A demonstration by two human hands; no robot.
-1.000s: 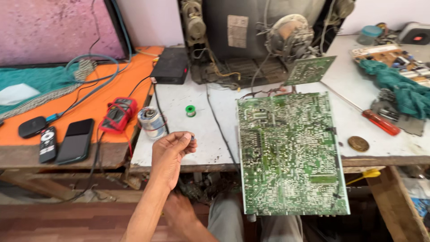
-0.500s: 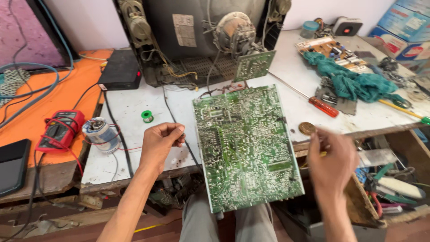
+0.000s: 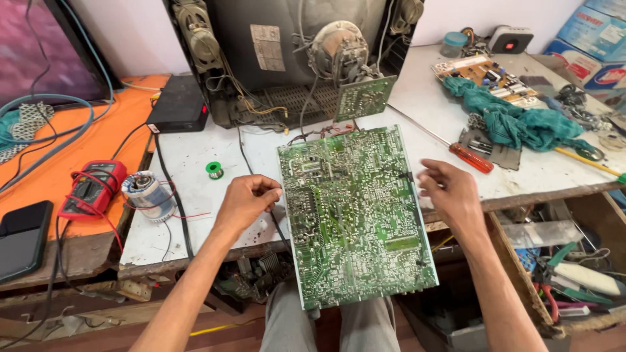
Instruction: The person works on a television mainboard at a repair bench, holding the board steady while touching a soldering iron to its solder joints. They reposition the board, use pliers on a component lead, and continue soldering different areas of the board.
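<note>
the big green circuit board (image 3: 355, 215) lies solder side up, its far edge resting on the white bench (image 3: 189, 215) and its near part hanging out over the person's lap, probably so that the wires at its far edge can stay joined to the open back of the television set (image 3: 287, 58) while the underside is in reach. a smaller green board (image 3: 364, 96) stands tilted just beyond it, against the neck of the tube.

the left hand (image 3: 246, 203) sits at the board's left edge with the fingers (image 3: 266, 189) curled in narrow toward the thumb, touching or all but touching the edge; it may be pinching something thin, a wire perhaps, but the view is too small to tell. the right hand (image 3: 453, 195) hangs at the board's right edge, fingers (image 3: 433, 171) loosely spread and half bent, holding nothing, the tips just beside the board rather than clearly on it.

left of the left hand lie a small green solder reel (image 3: 214, 170), a wound coil (image 3: 145, 191) and, further left on the orange mat, a red multimeter (image 3: 91, 192). right of the board, a red-handled screwdriver (image 3: 471, 157) lies near the right hand, with a teal cloth (image 3: 521, 124) further off to the far right.
</note>
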